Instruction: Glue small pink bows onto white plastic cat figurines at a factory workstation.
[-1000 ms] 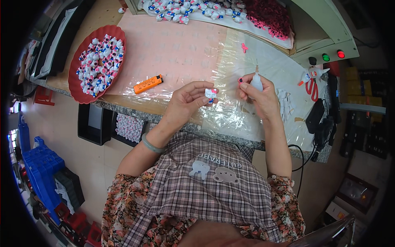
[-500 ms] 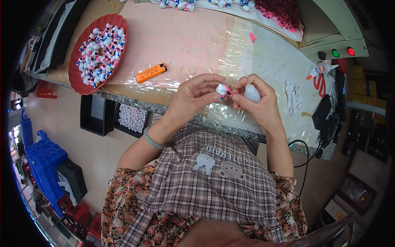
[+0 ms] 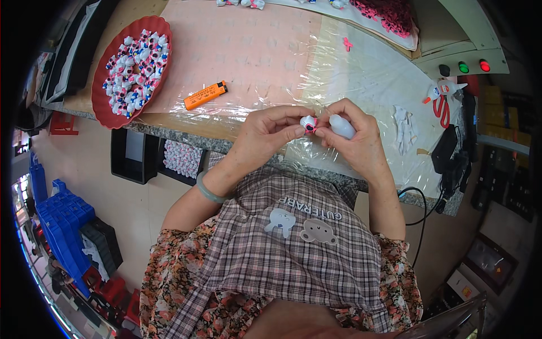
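Between the thumb and fingers of my left hand [image 3: 272, 134] is a small white figurine [image 3: 308, 122] with pink and black parts. My right hand [image 3: 359, 137] is closed around a small white squeeze bottle [image 3: 342, 127], held in the palm. Its thumb and forefinger reach to the figurine's right side and touch it. The bottle's thin tip cannot be made out now. Both hands are just above the table's near edge.
A red scalloped bowl [image 3: 101, 85] of similar figurines stands at left. An orange lighter [image 3: 205, 96] lies on the plastic-covered table. Far right are pink pieces [image 3: 389, 14], with one loose pink piece [image 3: 347, 44] nearer. Red-handled scissors [image 3: 441, 113] and a crumpled white cloth [image 3: 404, 130] lie right.
The figurine has turned a little in my fingers, and the fingertips of both hands are closer together. The bottle has tilted in my right hand. The view has shifted slightly.
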`<state>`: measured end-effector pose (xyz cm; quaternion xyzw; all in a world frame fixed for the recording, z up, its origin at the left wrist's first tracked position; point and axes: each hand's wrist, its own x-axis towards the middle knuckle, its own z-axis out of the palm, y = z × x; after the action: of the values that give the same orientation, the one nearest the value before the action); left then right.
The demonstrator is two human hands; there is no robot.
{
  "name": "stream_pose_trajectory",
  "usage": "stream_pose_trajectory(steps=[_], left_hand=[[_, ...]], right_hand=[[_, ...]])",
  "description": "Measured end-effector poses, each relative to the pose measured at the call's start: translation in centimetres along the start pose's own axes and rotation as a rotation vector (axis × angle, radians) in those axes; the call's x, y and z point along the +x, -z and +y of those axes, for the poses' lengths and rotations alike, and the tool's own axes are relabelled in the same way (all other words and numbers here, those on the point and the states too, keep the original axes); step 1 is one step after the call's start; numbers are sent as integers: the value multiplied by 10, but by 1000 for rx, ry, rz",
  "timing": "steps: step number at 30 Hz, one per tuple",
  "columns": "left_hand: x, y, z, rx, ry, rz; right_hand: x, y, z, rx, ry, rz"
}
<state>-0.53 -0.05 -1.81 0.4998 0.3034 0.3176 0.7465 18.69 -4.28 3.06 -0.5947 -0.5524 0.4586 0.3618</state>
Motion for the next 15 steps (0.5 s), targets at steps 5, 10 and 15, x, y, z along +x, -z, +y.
stream_pose_trajectory(steps=[5, 10, 15], left_hand=[[-1, -5, 2, 28, -33, -8], [-1, -8, -5, -28, -62, 41], [-3, -8, -5, -41, -93, 30]], right_hand=[[-2, -3, 2, -102, -21, 51], [-6, -14, -4, -277, 132, 172], [-8, -19, 0, -343, 222, 236]])
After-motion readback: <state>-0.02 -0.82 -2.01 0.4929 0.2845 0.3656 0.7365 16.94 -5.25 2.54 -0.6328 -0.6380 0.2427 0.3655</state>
